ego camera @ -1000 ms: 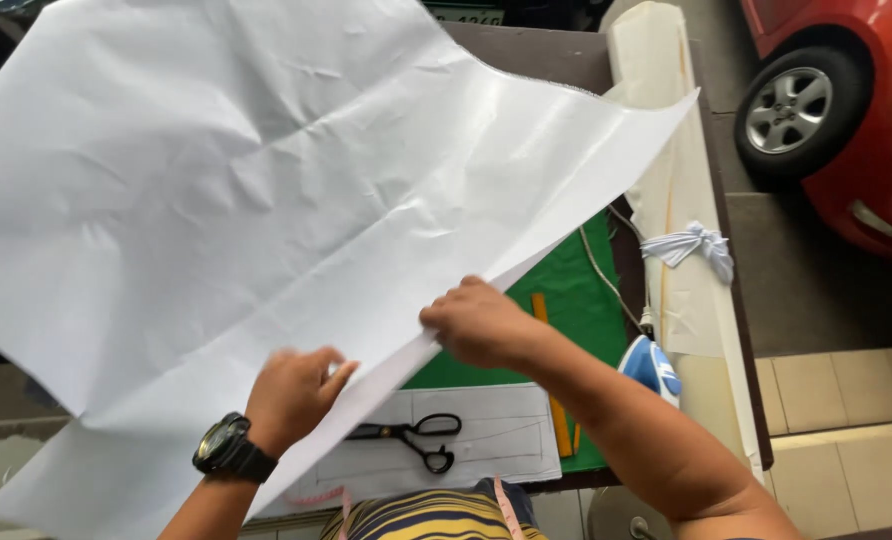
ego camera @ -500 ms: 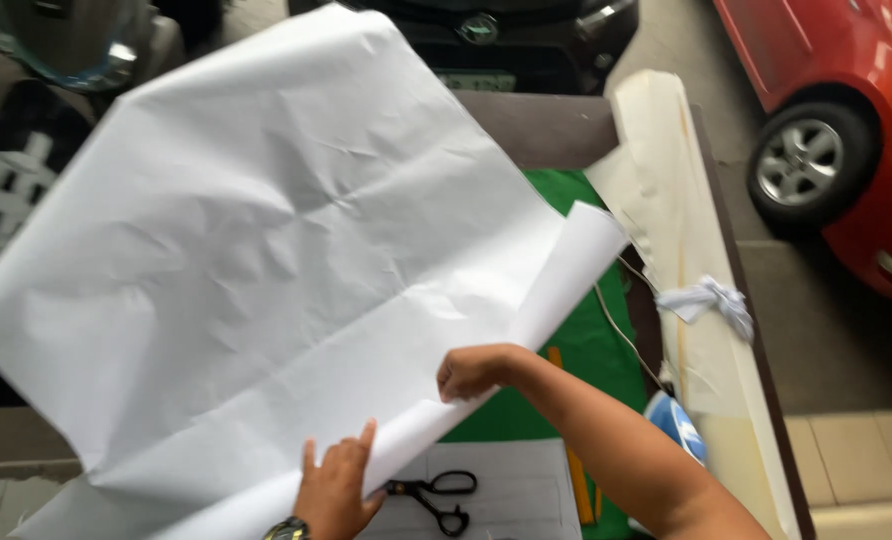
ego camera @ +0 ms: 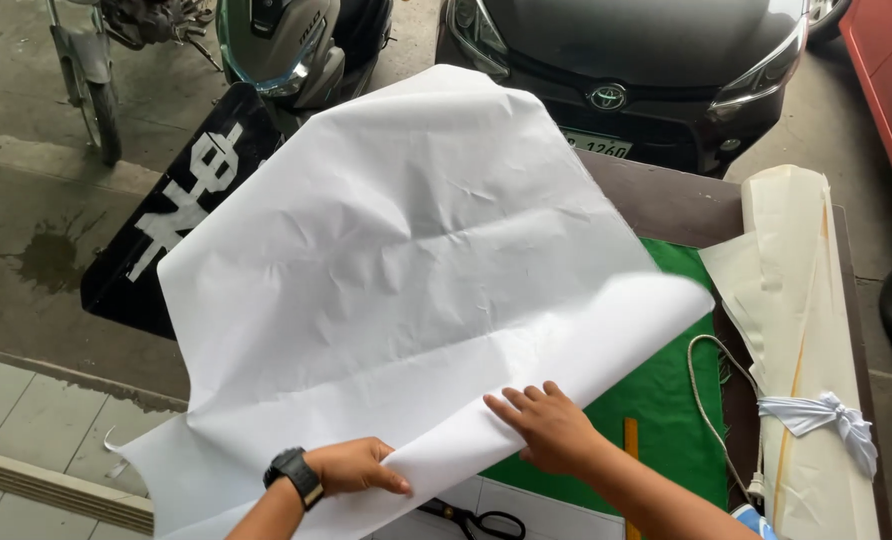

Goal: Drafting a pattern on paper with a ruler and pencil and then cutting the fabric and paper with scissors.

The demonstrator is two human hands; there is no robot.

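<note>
The left hand (ego camera: 351, 467), a black watch on its wrist, pinches the near edge of a large white paper sheet (ego camera: 406, 270). The right hand (ego camera: 551, 428) lies flat with fingers spread on the sheet's folded-over edge, gripping nothing. The creased sheet billows over a green mat (ego camera: 666, 400) on a brown table (ego camera: 666, 205). Black scissors (ego camera: 476, 520) lie just below the hands. A cream roll tied with white cloth (ego camera: 806, 330) lies to the right. A black slanted sign with white marks (ego camera: 181, 205) stands to the left.

Your left hand (ego camera: 351, 467) is pinching the near fold of the big white paper sheet (ego camera: 406, 270), while your right hand (ego camera: 551, 428) is pressing flat on it above the green mat (ego camera: 666, 400), with black scissors (ego camera: 476, 520) lying at the desk's near edge.
</note>
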